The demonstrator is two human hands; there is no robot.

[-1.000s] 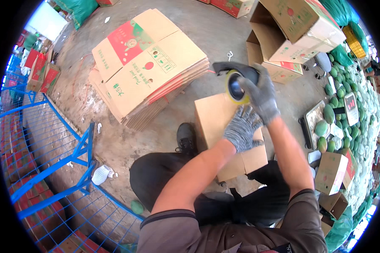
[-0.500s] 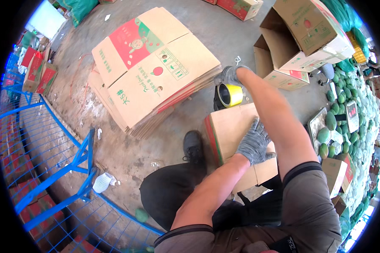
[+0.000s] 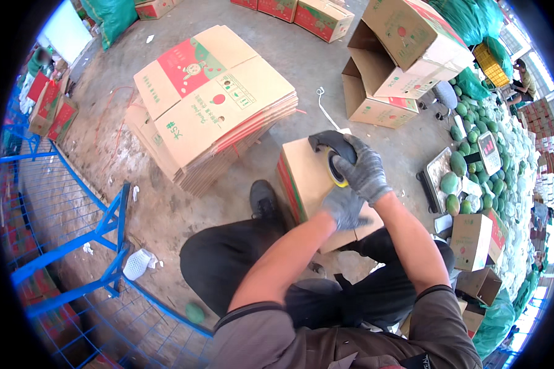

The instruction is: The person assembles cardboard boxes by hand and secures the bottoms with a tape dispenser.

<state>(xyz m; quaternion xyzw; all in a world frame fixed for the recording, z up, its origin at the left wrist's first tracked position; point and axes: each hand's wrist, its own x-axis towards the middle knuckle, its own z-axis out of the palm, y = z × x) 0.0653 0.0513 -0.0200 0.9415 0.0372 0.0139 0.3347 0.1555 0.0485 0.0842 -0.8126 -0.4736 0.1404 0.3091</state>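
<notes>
In front of me a cardboard carton (image 3: 303,169) stands with its top closed and a red and green band on its left side. My right hand (image 3: 366,172), in a grey glove, is closed around a black tape dispenser (image 3: 325,140) over the carton's top. Part of a yellow roll edge shows below the dispenser, largely covered by the hand. My left hand (image 3: 343,208), also gloved, lies on the near part of the top with its fingers stretched out, slightly blurred and partly hidden by the right hand.
A tall stack of flattened cartons (image 3: 234,92) stands at far left. Open empty cartons (image 3: 385,86) are piled at far right. Green fruit (image 3: 474,141) lies on the right beside a scale (image 3: 438,175). A blue metal frame (image 3: 74,249) runs along the left.
My right hand has brought the tape dispenser from beyond the carton's far edge back over its top. My left hand has slid a little nearer and left. The view has shifted slightly.
</notes>
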